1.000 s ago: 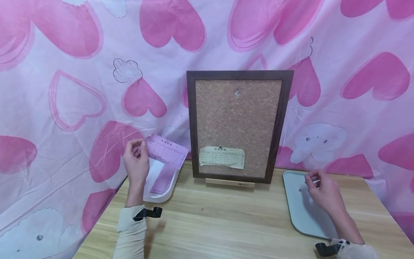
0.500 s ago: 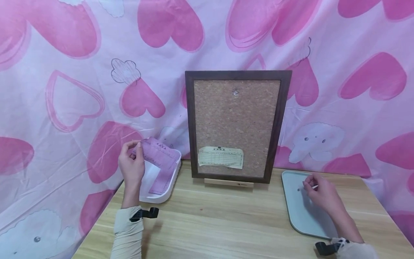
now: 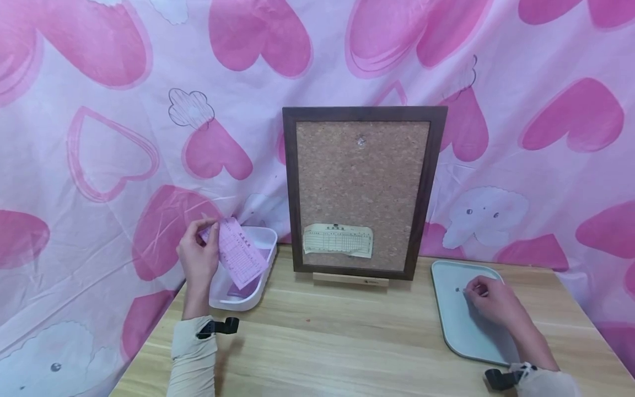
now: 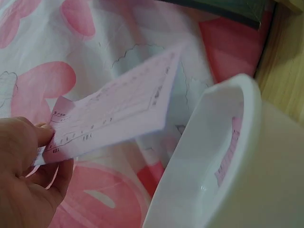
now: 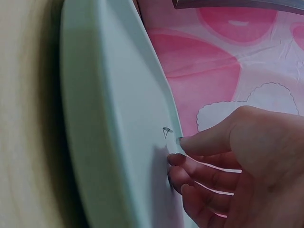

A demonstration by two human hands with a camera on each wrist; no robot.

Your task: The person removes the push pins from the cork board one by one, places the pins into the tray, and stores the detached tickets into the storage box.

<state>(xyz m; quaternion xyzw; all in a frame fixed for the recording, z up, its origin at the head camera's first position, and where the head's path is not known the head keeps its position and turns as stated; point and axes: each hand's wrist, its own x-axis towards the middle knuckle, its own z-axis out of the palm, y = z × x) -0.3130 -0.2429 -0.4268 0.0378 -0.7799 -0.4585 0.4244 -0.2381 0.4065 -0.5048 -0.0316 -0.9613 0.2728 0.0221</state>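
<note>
My left hand (image 3: 198,255) pinches a pink printed paper slip (image 3: 240,252) by one edge, thumb against fingers, above a white bin (image 3: 265,234). In the left wrist view the slip (image 4: 114,104) hangs tilted beside the bin's rim (image 4: 249,90). Another pink slip (image 4: 230,152) lies inside. My right hand (image 3: 491,298) hovers at a pale green tray (image 3: 458,336), fingers bent, thumb and forefinger apart. A small metal thumbtack (image 5: 167,130) lies on the tray just beyond the fingertips; nothing shows between them.
A dark-framed corkboard (image 3: 362,187) stands on a wooden base (image 3: 349,279) at the table's back. A pale yellow printed slip (image 3: 337,241) is fixed low on it; a shiny spot (image 3: 360,141) shows near its top. Behind hangs a pink heart-patterned cloth (image 3: 317,66).
The left hand has moved slightly left and down; its pink slip has swung from nearly level to hanging steeply down. The right hand has lowered a little toward the tray.
</note>
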